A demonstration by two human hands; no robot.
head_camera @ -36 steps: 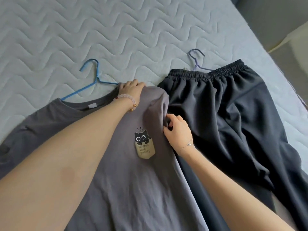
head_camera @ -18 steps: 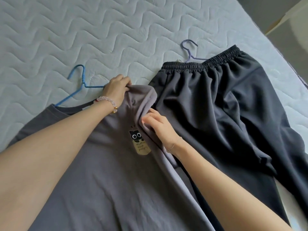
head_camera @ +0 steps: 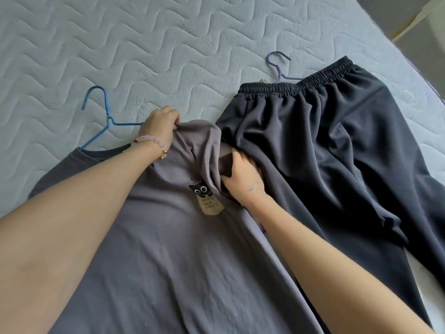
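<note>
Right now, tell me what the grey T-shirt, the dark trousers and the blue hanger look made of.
Grey T-shirt: matte cotton-like jersey, soft creases. Dark trousers: smoother, probably synthetic knit, faint sheen. Blue hanger: thin wire, likely plastic-coated.

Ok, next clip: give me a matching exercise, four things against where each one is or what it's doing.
1 blue hanger
2 purple hanger
3 left hand
4 right hand

A sticks out above the waistband of the trousers
B grips the shoulder of the T-shirt
C runs into the T-shirt's neck opening
D holds the T-shirt's sleeve

Pairs: 1-C, 2-A, 3-B, 4-D.
</note>
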